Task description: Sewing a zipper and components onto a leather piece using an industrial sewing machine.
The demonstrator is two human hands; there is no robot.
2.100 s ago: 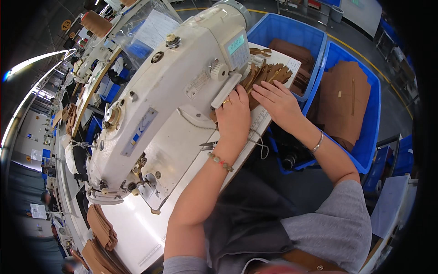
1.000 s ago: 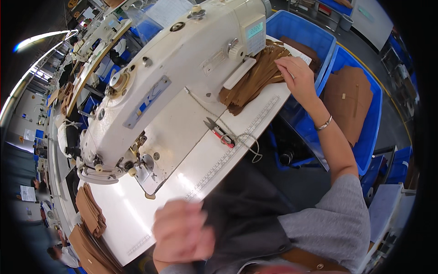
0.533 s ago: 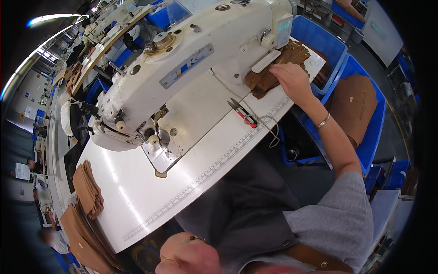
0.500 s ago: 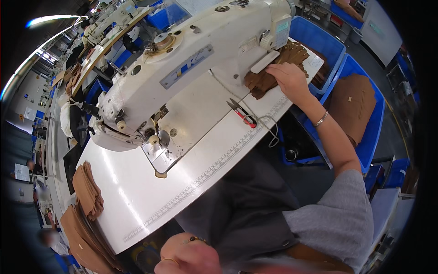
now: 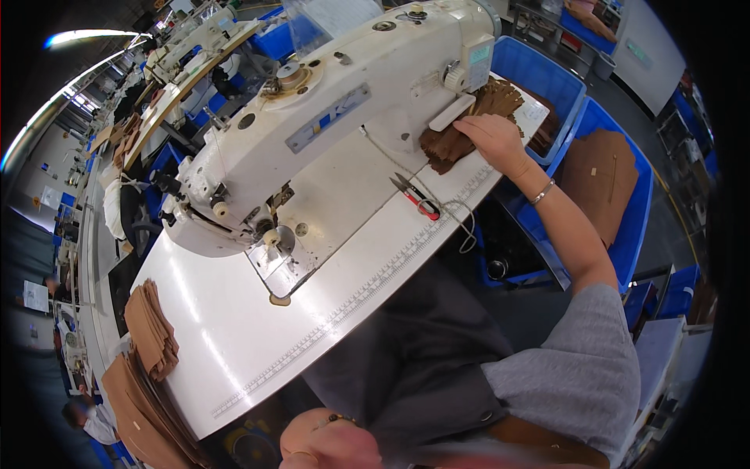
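Right of the white sewing machine (image 5: 336,117), a pile of dark brown fabric pieces (image 5: 445,148) with ruffled edges lies on the table. My right hand (image 5: 500,143) is on this pile, its fingers drawn together at the edge of a piece. My left hand (image 5: 332,442) is low at the bottom edge, close to my lap. It is curled and blurred, so its fingers do not show clearly. Red-handled thread snips (image 5: 416,199) lie on the table with a grey cord (image 5: 461,209) looped around them.
Stacked brown fabric panels (image 5: 152,332) lie on the table's left end, with larger brown panels (image 5: 133,406) hanging beside them. Blue bins (image 5: 639,227) with brown pieces stand to the right. A printed ruler (image 5: 344,301) runs along the table's front edge.
The view has shifted slightly, with the machine sitting a little further right in the picture. My right hand stays at the ruffled pile. My left hand has moved little.
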